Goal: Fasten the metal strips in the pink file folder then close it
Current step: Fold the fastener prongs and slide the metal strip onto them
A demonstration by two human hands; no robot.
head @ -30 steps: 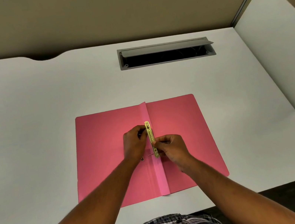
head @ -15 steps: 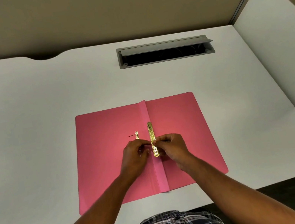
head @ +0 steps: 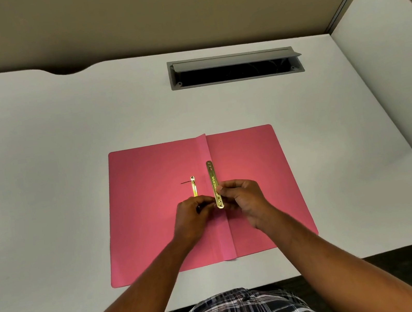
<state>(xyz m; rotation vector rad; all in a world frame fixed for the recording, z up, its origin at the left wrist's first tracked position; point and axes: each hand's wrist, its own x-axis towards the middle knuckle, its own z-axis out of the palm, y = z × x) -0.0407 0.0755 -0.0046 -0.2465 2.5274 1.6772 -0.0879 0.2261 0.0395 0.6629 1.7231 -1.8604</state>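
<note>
The pink file folder [head: 155, 218] lies open and flat on the white desk, its spine fold running down the middle. A gold metal bar [head: 214, 181] lies along the spine. My right hand [head: 245, 201] pinches the bar's lower half. A thinner gold prong strip [head: 193, 186] lies on the left flap, parallel to the bar. My left hand [head: 193, 217] covers that strip's lower end, fingers closed around it near the bar's bottom end. What the fingertips touch is hidden.
The white desk [head: 62, 152] has a grey cable slot [head: 235, 68] with its lid up, beyond the folder. A second white desk surface [head: 387, 57] adjoins on the right. A beige partition runs along the back. The desk's front edge lies just below the folder.
My left hand has moved from the bar's upper end down to its lower end, uncovering the thin prong strip on the left flap. My right hand stays on the bar.
</note>
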